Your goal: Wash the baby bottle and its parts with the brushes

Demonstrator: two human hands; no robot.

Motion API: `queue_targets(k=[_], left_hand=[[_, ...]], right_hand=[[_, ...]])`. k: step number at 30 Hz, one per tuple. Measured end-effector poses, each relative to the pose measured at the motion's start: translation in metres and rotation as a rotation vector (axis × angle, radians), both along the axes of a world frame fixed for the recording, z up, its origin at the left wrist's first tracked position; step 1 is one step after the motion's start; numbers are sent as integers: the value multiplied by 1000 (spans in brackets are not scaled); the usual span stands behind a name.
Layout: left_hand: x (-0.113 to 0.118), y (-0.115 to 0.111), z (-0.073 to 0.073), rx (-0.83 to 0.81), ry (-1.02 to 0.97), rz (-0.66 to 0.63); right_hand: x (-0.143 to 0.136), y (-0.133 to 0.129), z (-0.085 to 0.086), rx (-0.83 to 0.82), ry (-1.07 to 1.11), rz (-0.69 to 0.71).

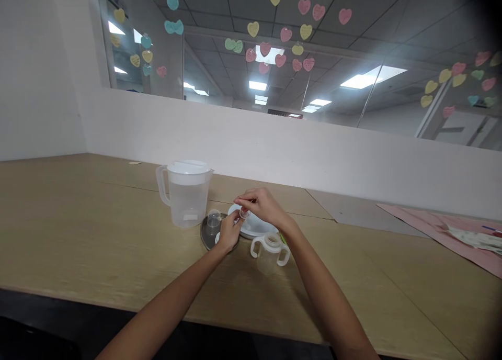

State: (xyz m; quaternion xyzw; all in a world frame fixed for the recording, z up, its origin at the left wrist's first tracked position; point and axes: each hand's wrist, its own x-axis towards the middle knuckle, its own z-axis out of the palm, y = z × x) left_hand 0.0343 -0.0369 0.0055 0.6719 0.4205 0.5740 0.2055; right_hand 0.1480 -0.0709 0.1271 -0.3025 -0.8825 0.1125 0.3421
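Pinched in the fingertips of my left hand (230, 231) is a small clear round piece (244, 213), possibly a bottle teat. My right hand (261, 204) is closed just above it, fingertips together; what they grip is too small to tell. Beneath my left hand lies a dark round tray (204, 238), carrying a clear cap (214, 220) and a white part (217, 237) mostly covered by the hand. A white bowl (259, 227) stands behind and under my hands. Nearer me, by my right wrist, an open clear baby bottle (268, 259) with two white handles stands upright.
A lidded translucent pitcher (187, 198) stands left of the tray. Something green (283, 238) peeks out beside my right forearm. On the wooden table (98, 234), a pink sheet (423, 223) with papers and a pen lies far right. A wall with a window rises behind.
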Motion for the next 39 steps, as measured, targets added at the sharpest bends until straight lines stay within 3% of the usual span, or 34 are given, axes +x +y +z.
queue_targets(k=[15,28,39], left_hand=[[0,5,-3,-8,-130,-64],[0,10,-4,-52,-260,-149],[2,7,-1,-39,-253,-153]], right_hand=[[1,21,-15,45,-106,22],[9,55,-43,23,-136,-9],[7,33,-25,12,-90,-119]])
